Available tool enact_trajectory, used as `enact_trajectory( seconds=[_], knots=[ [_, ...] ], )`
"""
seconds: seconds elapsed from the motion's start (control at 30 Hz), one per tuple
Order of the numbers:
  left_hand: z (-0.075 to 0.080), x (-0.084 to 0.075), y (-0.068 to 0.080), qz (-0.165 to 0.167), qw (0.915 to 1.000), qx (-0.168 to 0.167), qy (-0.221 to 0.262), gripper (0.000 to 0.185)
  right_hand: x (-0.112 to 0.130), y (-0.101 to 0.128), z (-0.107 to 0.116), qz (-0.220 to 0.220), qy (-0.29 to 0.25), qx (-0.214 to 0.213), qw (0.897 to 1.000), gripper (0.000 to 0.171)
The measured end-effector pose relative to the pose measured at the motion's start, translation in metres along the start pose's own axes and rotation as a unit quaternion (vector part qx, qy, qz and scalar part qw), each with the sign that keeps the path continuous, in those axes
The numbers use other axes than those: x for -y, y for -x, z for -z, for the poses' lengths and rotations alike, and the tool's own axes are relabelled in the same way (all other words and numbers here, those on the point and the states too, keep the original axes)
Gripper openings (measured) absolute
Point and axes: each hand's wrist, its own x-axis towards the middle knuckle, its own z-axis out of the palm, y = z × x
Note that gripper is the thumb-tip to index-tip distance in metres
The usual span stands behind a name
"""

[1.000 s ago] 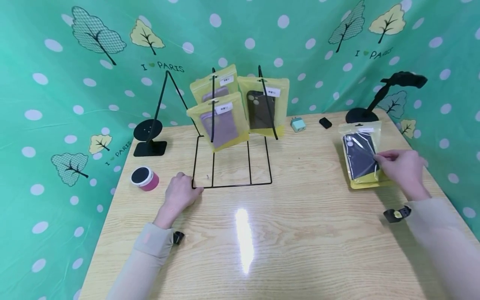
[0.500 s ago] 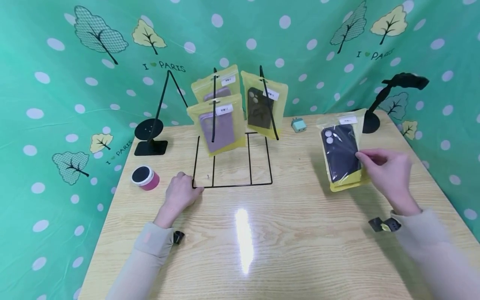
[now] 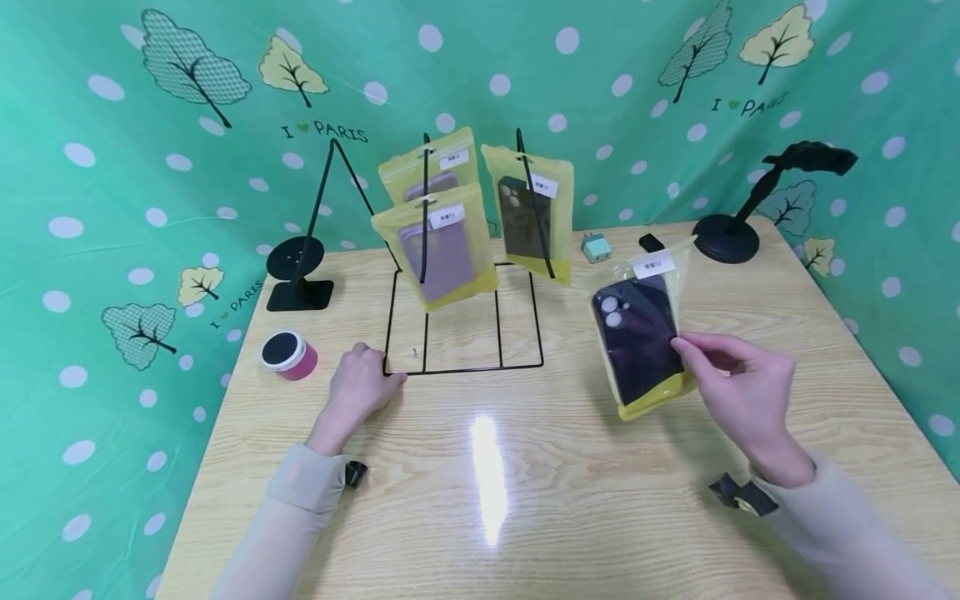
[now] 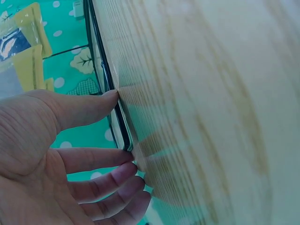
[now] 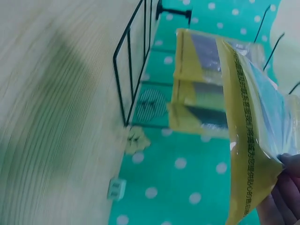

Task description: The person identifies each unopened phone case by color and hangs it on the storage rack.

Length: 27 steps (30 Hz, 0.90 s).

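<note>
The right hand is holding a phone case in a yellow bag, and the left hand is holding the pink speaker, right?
Not quite. The right hand does hold the bagged case, but the left hand is not on the pink speaker. It rests on the table at the front corner of the wire rack, with the speaker lying apart to its left. The head view shows this.

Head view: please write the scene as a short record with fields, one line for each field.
right hand: pinches packaged phone case, lifted above table
left hand: rests on table, fingertips at the corner of the wire rack base
wire rack: three yellow packages hang on it
beside left hand: pink round speaker
behind rack: small green charger
</note>
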Motion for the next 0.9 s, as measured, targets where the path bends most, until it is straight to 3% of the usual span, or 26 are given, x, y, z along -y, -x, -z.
enact_trajectory(
  seconds=[0.3,0.53,0.9],
  knots=[
    [0.001,-0.001,0.0,-0.006,0.9999,-0.008,-0.001,0.041,0.019,0.01,-0.015,0.069,-0.071,0.002,0.995,0.02],
    [0.001,0.0,0.002,-0.004,1.0,-0.005,0.002,0.041,0.054,0.008,-0.028,0.089,-0.088,0.024,0.992,0.018],
    [0.0,0.0,0.0,-0.007,0.9999,-0.008,0.003,0.042,0.068,0.007,-0.045,0.103,-0.108,0.038,0.988,0.019]
  ],
)
